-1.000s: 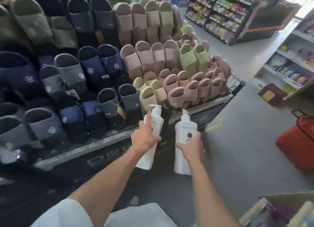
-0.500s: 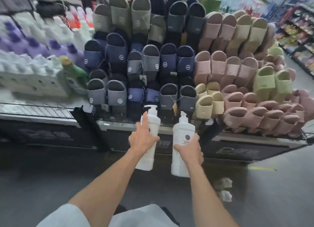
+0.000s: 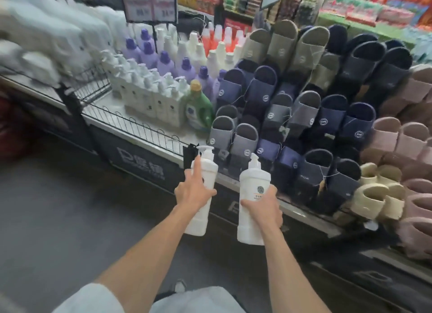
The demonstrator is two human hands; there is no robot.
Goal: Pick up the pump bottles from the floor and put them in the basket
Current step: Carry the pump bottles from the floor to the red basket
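I hold two white pump bottles upright in front of me, above the dark floor. My left hand [image 3: 195,193] grips the left pump bottle [image 3: 207,170], index finger stretched up along its side. My right hand [image 3: 264,207] is wrapped around the lower half of the right pump bottle [image 3: 254,180], whose round label faces me. Both bottles hang just in front of the display stand's front edge. A wire-railed display basket [image 3: 131,123] on the stand, up and to the left, holds rows of matching white pump bottles [image 3: 152,95].
A green detergent jug [image 3: 198,109] stands beside the white bottles; purple bottles [image 3: 163,60] sit behind. Slippers [image 3: 304,116] in navy, grey, pink and cream fill the stand to the right. A sign on a pole [image 3: 150,2] rises behind. Grey floor [image 3: 70,219] lies to the left.
My view has swung left along the stand: the slippers slid to the right and the bottle basket came into the centre-left. Both hands still hold their bottles in the same pose.
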